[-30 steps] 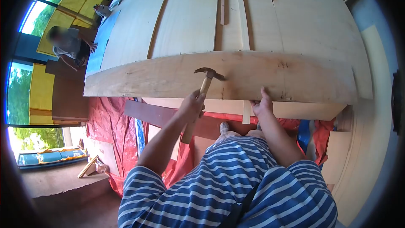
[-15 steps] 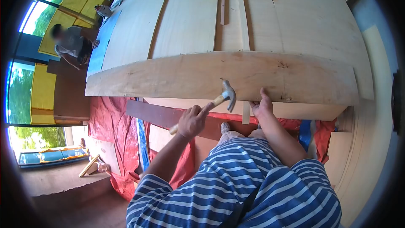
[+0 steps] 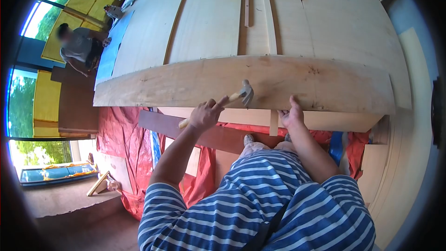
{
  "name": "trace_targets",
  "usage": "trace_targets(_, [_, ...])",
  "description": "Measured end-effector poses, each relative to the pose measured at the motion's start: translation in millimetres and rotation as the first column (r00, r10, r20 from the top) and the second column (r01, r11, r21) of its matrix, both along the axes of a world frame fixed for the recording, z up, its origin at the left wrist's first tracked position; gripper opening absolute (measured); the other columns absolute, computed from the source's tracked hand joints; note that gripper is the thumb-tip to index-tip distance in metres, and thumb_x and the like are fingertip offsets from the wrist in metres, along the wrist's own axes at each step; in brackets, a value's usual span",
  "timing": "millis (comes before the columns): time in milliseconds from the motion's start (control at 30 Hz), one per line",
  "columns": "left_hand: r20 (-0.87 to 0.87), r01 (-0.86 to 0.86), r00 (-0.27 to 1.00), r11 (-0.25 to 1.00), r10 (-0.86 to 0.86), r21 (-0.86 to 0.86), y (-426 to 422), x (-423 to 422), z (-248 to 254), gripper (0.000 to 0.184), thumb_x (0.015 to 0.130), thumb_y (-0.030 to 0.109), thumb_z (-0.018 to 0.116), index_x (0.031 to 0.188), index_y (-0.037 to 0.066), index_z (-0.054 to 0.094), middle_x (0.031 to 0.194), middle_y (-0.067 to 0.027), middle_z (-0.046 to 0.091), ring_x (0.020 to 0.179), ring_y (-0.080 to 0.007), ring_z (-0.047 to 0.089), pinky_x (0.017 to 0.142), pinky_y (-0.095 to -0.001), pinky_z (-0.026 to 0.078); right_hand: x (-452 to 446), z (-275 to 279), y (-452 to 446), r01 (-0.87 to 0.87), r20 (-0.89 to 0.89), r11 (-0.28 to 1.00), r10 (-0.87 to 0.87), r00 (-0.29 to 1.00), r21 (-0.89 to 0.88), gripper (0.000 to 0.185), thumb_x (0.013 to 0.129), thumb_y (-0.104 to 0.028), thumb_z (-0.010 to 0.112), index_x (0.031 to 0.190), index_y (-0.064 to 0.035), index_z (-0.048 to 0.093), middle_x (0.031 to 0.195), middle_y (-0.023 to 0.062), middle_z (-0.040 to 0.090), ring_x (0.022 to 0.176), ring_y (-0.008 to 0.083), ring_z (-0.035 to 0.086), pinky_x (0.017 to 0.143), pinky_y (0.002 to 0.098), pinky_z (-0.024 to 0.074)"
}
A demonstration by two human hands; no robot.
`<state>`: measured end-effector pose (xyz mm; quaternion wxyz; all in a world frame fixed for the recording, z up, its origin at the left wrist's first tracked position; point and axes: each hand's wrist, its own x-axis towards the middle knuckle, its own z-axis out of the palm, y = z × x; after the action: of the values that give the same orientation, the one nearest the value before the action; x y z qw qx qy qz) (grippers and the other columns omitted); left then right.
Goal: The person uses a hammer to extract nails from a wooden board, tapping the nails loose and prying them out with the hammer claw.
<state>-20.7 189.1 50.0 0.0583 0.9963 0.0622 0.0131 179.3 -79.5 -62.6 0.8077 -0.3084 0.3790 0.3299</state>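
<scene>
My left hand (image 3: 206,115) is wrapped round the wooden handle of a claw hammer (image 3: 236,96). Its metal head hovers over or rests on a long wooden board (image 3: 186,81) along the panel's near edge; contact is unclear. My right hand (image 3: 292,115) grips that board's front edge, thumb up against its face and fingers curled beneath. A short pale wood strip (image 3: 274,123) sticks out below the edge, right beside those fingers. Whether they touch it I cannot tell. Small dark marks dot the board.
Behind the board spreads a large plywood panel (image 3: 209,28) with battens and a loose thin strip (image 3: 247,2) on it. Red sheeting (image 3: 123,130) and a brown plank (image 3: 186,126) lie below. Another person (image 3: 81,44) is at the far left, beside a blue sheet (image 3: 118,42).
My left hand and the hammer have moved slightly left, the hammer head a little higher in view. My right hand and the pale strip have shifted slightly right.
</scene>
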Motion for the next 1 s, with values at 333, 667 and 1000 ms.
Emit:
trace_targets(333, [0.046,0.29,0.953,0.948,-0.298,0.133,31,10,-2,0.05,0.09,0.023,0.062,0.139,0.031,0.055,0.082,-0.0018,0.058,0.07,-0.0217,0.063,0.064,-0.0368,0.052,4,-4,0,-0.005,0.027,1.0,0.005,1.0,-0.017,0.047,0.096,-0.034,0.068,0.136,-0.0169,0.051,0.132,0.0078,0.056,0.12,0.0311,0.054,0.1,0.0517,0.0473])
trace_targets(667, [0.181,0.168,0.97,0.986,-0.164,-0.008,16,-2,-5,0.046,0.091,0.02,0.065,0.137,0.024,0.057,0.082,-0.0046,0.061,0.069,-0.0257,0.064,0.063,-0.0394,0.053,4,-6,-2,-0.038,0.001,0.998,0.038,0.999,-0.048,0.048,0.097,-0.035,0.066,0.138,-0.0169,0.049,0.135,0.0081,0.056,0.124,0.0303,0.053,0.105,0.0526,0.0436])
trace_targets(1000, [0.246,-0.204,0.905,0.861,0.347,-0.465,-48,-45,-43,0.054,0.094,0.017,0.061,0.144,0.005,0.045,0.106,-0.0236,0.066,0.088,-0.0435,0.066,0.073,-0.0493,0.055,1,7,2,-0.014,0.007,0.999,0.014,1.0,-0.048,0.049,0.097,-0.04,0.064,0.137,-0.0142,0.051,0.134,0.0087,0.058,0.128,0.0294,0.051,0.112,0.0511,0.0368])
